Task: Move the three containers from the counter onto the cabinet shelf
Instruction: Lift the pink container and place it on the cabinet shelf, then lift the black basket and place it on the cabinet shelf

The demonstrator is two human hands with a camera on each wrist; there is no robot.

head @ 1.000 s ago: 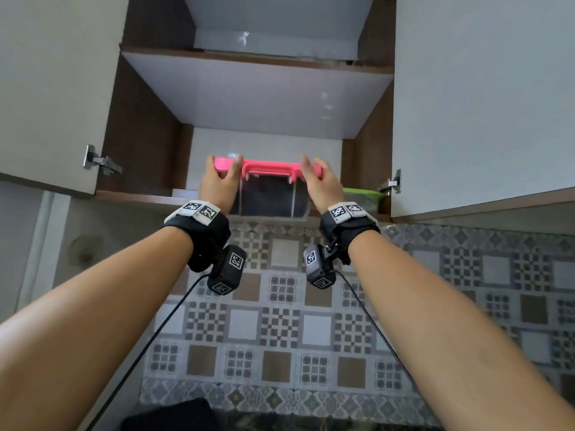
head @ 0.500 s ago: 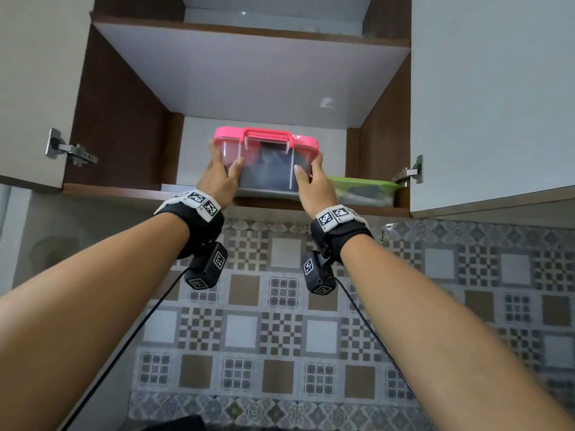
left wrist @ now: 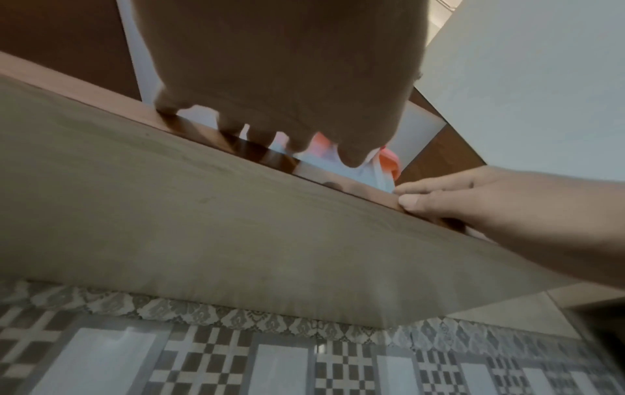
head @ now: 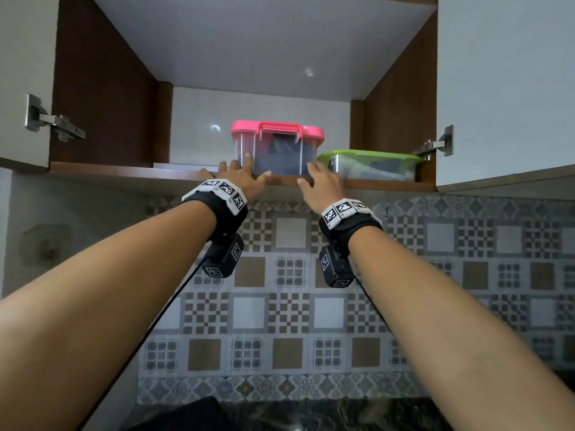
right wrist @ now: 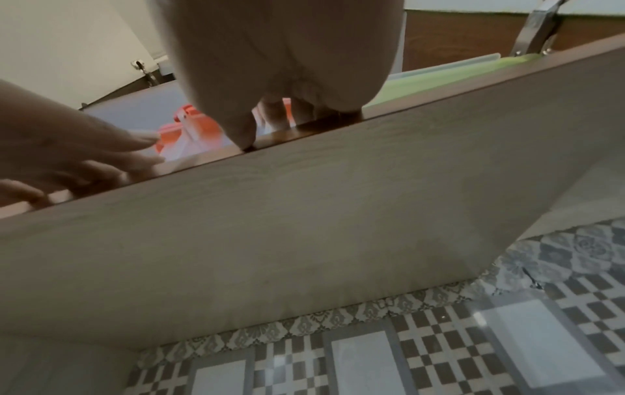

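A clear container with a pink lid and handle stands on the cabinet shelf, near its front edge. A flat container with a green lid lies just to its right on the same shelf. My left hand rests at the shelf edge with fingers spread, fingertips against the pink container's lower left front. My right hand reaches to its lower right corner, fingers straight. Neither hand grips anything. In the wrist views the pink container shows past the fingers, over the shelf's underside.
Both cabinet doors stand swung out, left and right, with metal hinges inside. An upper shelf board roofs the compartment. The shelf part left of the pink container is bare. A patterned tile wall runs below, with a dark counter at the bottom.
Both hands lifted the pink container up and onto the shelf, then let go of its sides. The hands now lie lower at the shelf edge with straight fingers.
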